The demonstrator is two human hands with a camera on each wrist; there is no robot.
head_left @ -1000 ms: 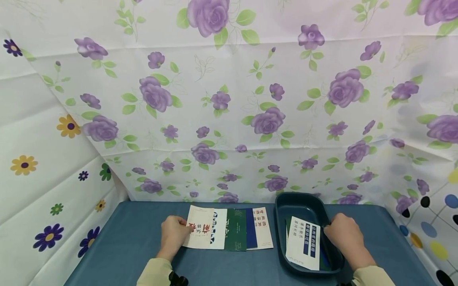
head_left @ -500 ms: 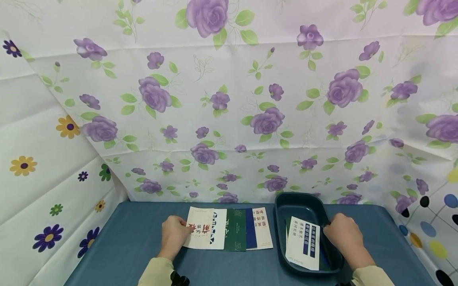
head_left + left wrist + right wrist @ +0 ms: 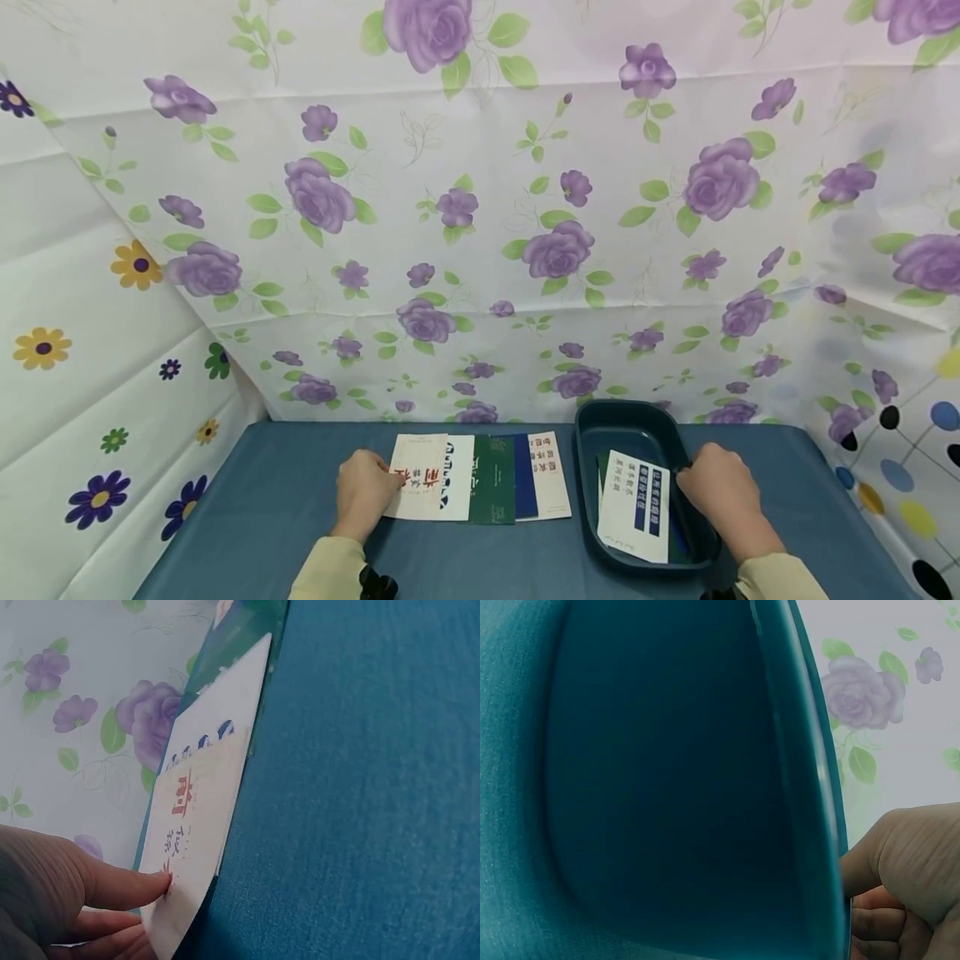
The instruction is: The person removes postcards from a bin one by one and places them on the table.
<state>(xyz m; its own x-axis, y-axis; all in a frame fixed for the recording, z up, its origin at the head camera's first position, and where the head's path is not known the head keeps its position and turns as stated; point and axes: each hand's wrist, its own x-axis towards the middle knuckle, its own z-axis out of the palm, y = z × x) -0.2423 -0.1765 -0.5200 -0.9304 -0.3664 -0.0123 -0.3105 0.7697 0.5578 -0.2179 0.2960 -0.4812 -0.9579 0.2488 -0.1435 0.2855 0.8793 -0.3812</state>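
Within left grip point(image 3: 364, 490), cream card point(image 3: 420, 458).

Pale yellow sleeves point(image 3: 328, 571) are worn, left and right, and beside each a black wrist device point(image 3: 377, 585) is seen.

Up top, the head camera stares forward and down, wide and well back, across the desk point(image 3: 480, 558) to the flowered backdrop point(image 3: 480, 267)! Left wrist now, tight in, tipped sideways, peering along the cards point(image 3: 199, 791) that the head view shares. Right wrist, right up against the tray point(image 3: 667, 780), also in the head's sight; desk and backdrop reach all three.
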